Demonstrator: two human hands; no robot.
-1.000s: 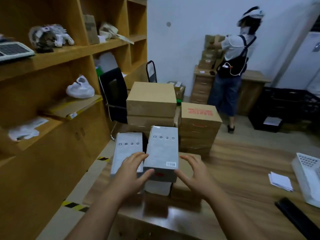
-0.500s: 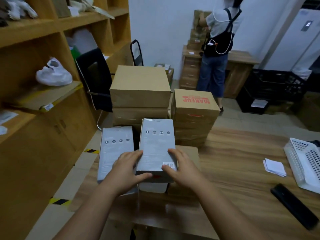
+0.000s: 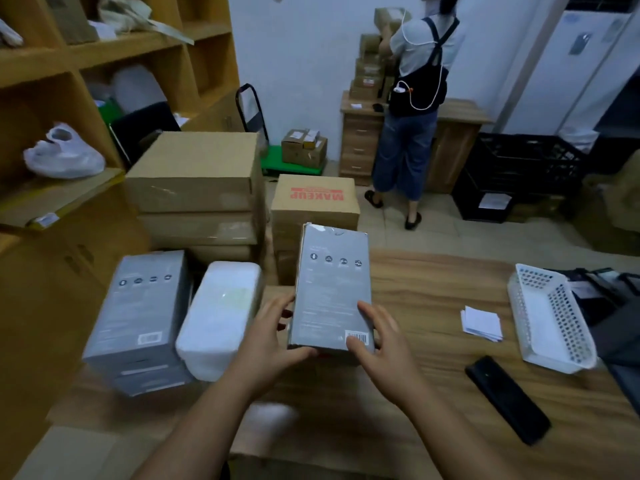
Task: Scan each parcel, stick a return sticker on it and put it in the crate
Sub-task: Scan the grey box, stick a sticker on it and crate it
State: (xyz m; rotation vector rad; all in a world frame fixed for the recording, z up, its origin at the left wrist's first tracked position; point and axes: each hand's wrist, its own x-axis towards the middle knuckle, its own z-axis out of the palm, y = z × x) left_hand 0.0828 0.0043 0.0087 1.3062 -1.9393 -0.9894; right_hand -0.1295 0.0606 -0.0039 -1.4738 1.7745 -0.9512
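Hands meet on one grey parcel near the middle of the desk. The left hand grips its near left edge, fingers curled up the side and thumb under the near end. The right hand holds the near right corner, thumb lying over the barcode label and fingers wrapped round the right edge. The parcel tilts, its far end raised toward the cartons.

Left of it lies a white padded parcel, just beside a stack of grey boxes at the desk's left end. On the right of the desk, a small pile of white stickers sits near a white perforated basket, and a black handheld device lies nearer, well apart from the hands.

Beyond the desk stand stacked brown cartons and one printed MAKEUP. Wooden shelving fills the left wall. Far right on the floor sits a black crate. Another person stands at a far wooden cabinet, back turned.
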